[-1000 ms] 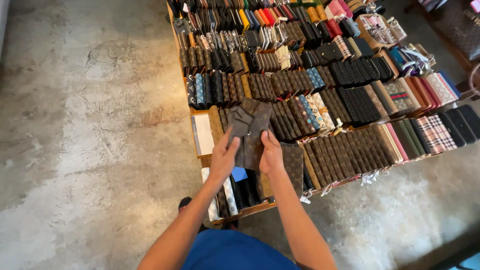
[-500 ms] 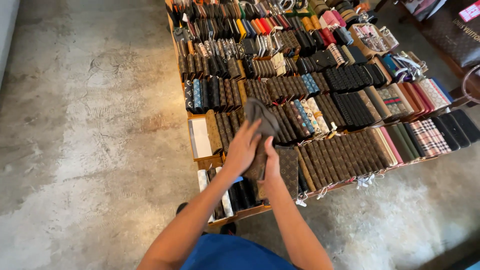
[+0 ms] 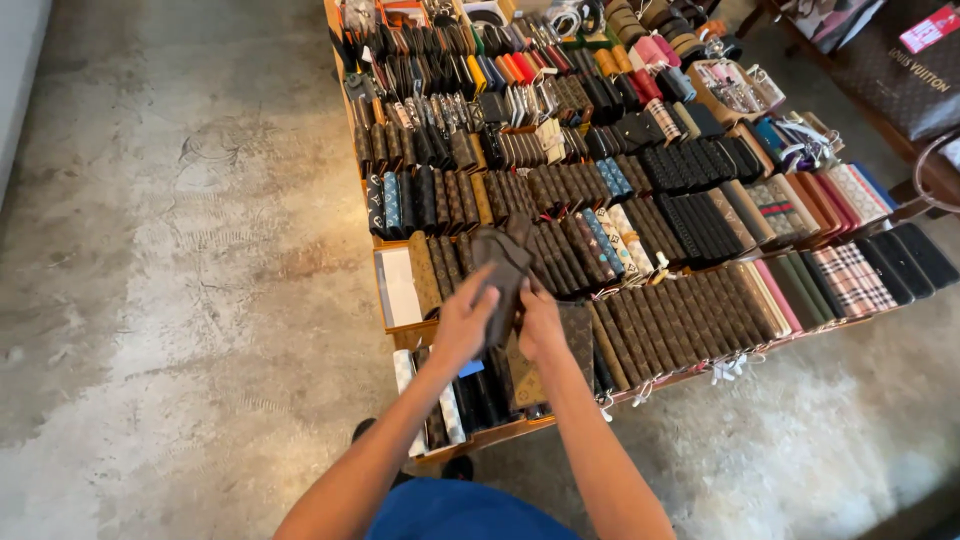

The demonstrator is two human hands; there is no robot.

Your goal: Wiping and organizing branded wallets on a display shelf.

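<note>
A long dark brown wallet [image 3: 502, 268] is held upright between both my hands, above the near rows of a low display table [image 3: 520, 428]. My left hand [image 3: 464, 322] grips its left side and lower part. My right hand [image 3: 540, 322] holds its lower right edge. The wallet looks folded nearly closed. Directly below my hands lie brown patterned wallets [image 3: 565, 345] and dark ones standing in a box.
The table carries several rows of wallets in black, brown, red, orange, blue and plaid [image 3: 850, 275]. A white-lined open box [image 3: 400, 285] sits at the left edge. Bare concrete floor [image 3: 180, 260] spreads to the left. A brown bag [image 3: 900, 80] stands at the far right.
The wallet was spread open flat between my hands a second ago; now it is folded together and raised upright, with my hands closer together.
</note>
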